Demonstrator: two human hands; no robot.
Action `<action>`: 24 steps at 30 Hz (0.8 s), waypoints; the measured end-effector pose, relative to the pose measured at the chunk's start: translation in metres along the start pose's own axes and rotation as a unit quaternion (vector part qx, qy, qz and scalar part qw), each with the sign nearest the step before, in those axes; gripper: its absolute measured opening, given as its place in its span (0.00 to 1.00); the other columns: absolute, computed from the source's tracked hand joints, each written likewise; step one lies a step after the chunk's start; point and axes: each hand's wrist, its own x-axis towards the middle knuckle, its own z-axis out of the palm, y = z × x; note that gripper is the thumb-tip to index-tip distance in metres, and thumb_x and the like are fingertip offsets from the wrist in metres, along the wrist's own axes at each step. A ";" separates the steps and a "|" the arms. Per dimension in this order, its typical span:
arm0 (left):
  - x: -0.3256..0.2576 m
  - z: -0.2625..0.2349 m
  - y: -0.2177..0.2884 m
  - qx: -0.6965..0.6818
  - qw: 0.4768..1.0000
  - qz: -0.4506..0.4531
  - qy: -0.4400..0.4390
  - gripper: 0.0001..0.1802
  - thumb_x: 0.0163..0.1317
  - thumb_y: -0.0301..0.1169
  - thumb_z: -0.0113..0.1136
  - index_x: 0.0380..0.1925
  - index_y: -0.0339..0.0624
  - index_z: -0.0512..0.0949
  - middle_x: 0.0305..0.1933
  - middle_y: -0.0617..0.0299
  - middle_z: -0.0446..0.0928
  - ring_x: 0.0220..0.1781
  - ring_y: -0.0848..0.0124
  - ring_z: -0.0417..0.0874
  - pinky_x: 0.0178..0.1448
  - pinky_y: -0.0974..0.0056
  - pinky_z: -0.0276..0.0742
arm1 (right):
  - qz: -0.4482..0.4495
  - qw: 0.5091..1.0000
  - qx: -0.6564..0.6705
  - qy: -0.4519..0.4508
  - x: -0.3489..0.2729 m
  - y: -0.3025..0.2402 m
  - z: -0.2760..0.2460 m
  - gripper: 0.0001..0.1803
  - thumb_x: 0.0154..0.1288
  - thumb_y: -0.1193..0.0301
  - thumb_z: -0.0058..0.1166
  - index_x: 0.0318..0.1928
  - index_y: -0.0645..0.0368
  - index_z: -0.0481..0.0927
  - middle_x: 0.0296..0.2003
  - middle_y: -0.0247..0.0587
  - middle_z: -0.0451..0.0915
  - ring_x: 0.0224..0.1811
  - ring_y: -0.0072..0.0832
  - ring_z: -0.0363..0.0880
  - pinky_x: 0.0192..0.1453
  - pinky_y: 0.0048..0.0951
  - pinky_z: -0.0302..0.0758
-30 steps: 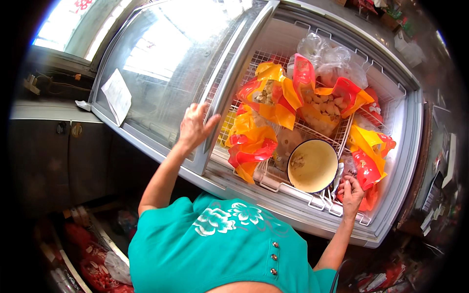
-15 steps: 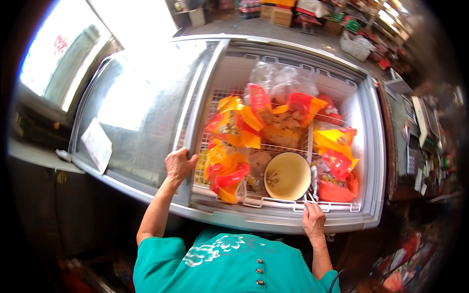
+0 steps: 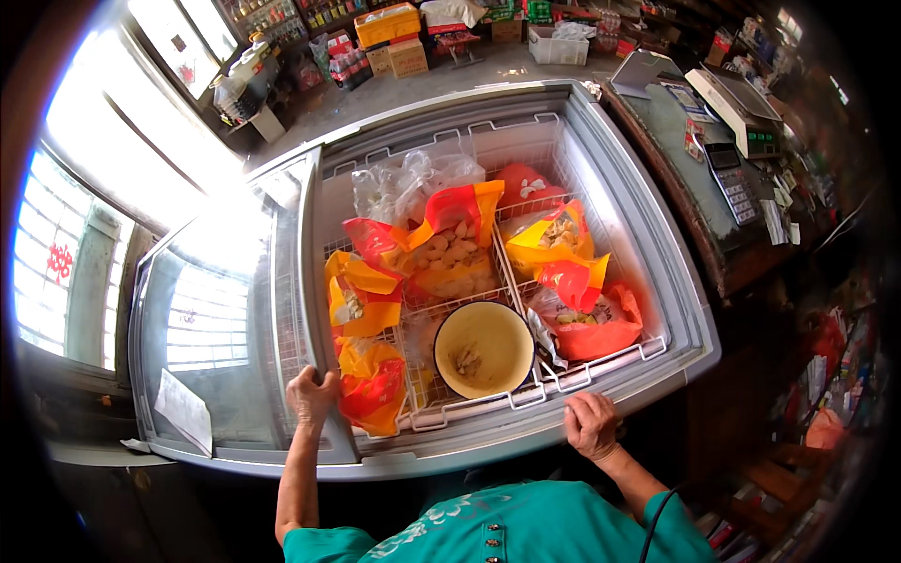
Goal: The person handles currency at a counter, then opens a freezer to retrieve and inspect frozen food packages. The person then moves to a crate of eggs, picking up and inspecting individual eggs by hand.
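My left hand (image 3: 310, 396) is closed on the right edge of the sliding glass lid (image 3: 235, 324), which covers the left part of a chest freezer. My right hand (image 3: 591, 424) has its fingers curled at the freezer's front rim (image 3: 488, 448). Close to it inside stands a cream bowl (image 3: 488, 342) with a dark rim and a few small pale pieces at the bottom. Orange-and-red bags lie around it: a torn-open bag (image 3: 450, 253) of pale lumps, a crumpled bag (image 3: 369, 383) beside my left hand, and a bag (image 3: 558, 249) right of the wire divider.
White wire baskets (image 3: 511, 399) hook over the freezer's inner edge. Clear plastic bags (image 3: 418, 183) lie at the back, a red bag (image 3: 601, 324) at the right. Beside the freezer, a counter (image 3: 671, 150) carries a scale (image 3: 741, 108) and a calculator (image 3: 730, 183).
The view has turned to the right, showing more of the counter. My right hand has shifted from the basket's hook to the right along the front rim. My left hand stays on the lid.
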 end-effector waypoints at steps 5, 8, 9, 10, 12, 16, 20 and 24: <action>-0.018 0.024 0.071 -0.019 0.995 0.085 -0.055 0.22 0.47 0.48 0.61 0.12 0.38 0.73 0.14 0.52 0.73 0.20 0.55 0.77 0.28 0.55 0.70 | -0.047 0.999 0.020 0.007 -0.004 0.004 -0.003 0.08 0.52 0.71 0.53 0.34 0.58 0.77 0.34 0.39 0.74 0.35 0.37 0.75 0.39 0.36 0.71; -0.030 0.042 0.127 -0.027 0.986 0.130 -0.101 0.26 0.50 0.52 0.58 0.12 0.38 0.74 0.15 0.49 0.74 0.22 0.52 0.78 0.30 0.52 0.71 | -0.059 0.997 0.046 0.020 -0.003 0.006 -0.005 0.09 0.52 0.71 0.54 0.35 0.58 0.76 0.35 0.40 0.74 0.36 0.36 0.75 0.40 0.34 0.72; -0.034 0.049 0.145 -0.037 0.982 0.146 -0.115 0.27 0.51 0.53 0.57 0.12 0.37 0.75 0.15 0.48 0.74 0.22 0.51 0.78 0.31 0.52 0.71 | -0.062 0.996 0.060 0.032 -0.004 0.007 -0.004 0.09 0.52 0.72 0.54 0.36 0.58 0.76 0.35 0.40 0.74 0.37 0.37 0.75 0.41 0.34 0.72; -0.036 0.056 0.166 -0.040 0.977 0.162 -0.134 0.28 0.53 0.53 0.54 0.12 0.37 0.75 0.15 0.46 0.73 0.22 0.50 0.77 0.31 0.51 0.71 | -0.063 0.994 0.075 0.040 -0.005 0.009 -0.005 0.10 0.52 0.73 0.54 0.36 0.59 0.76 0.36 0.41 0.74 0.37 0.37 0.75 0.42 0.34 0.73; -0.044 0.069 0.206 -0.040 0.965 0.192 -0.173 0.31 0.58 0.53 0.46 0.13 0.36 0.76 0.16 0.43 0.73 0.24 0.47 0.77 0.32 0.50 0.71 | -0.060 0.990 0.110 0.066 -0.006 0.010 -0.007 0.11 0.50 0.74 0.55 0.38 0.60 0.76 0.37 0.42 0.74 0.39 0.38 0.75 0.44 0.34 0.73; -0.063 0.104 0.298 -0.062 0.941 0.261 -0.207 0.31 0.60 0.50 0.44 0.15 0.33 0.76 0.18 0.40 0.73 0.25 0.46 0.77 0.31 0.48 0.71 | -0.050 0.986 0.130 0.094 -0.008 0.021 -0.016 0.12 0.49 0.76 0.56 0.38 0.61 0.77 0.39 0.45 0.74 0.42 0.41 0.74 0.46 0.37 0.71; -0.079 0.156 0.352 -0.080 0.902 0.386 -0.177 0.17 0.60 0.40 0.48 0.19 0.41 0.77 0.15 0.48 0.72 0.18 0.53 0.75 0.22 0.52 0.69 | -0.004 0.989 0.097 0.116 -0.031 0.048 -0.041 0.13 0.49 0.77 0.55 0.38 0.61 0.77 0.40 0.45 0.74 0.42 0.41 0.73 0.48 0.39 0.68; -0.097 0.156 0.414 -0.112 0.911 0.317 -0.238 0.20 0.57 0.45 0.51 0.19 0.40 0.79 0.19 0.48 0.76 0.26 0.54 0.80 0.27 0.53 0.73 | 0.037 0.990 0.051 0.123 -0.063 0.079 -0.079 0.11 0.50 0.79 0.54 0.38 0.61 0.78 0.40 0.44 0.74 0.42 0.40 0.74 0.48 0.38 0.68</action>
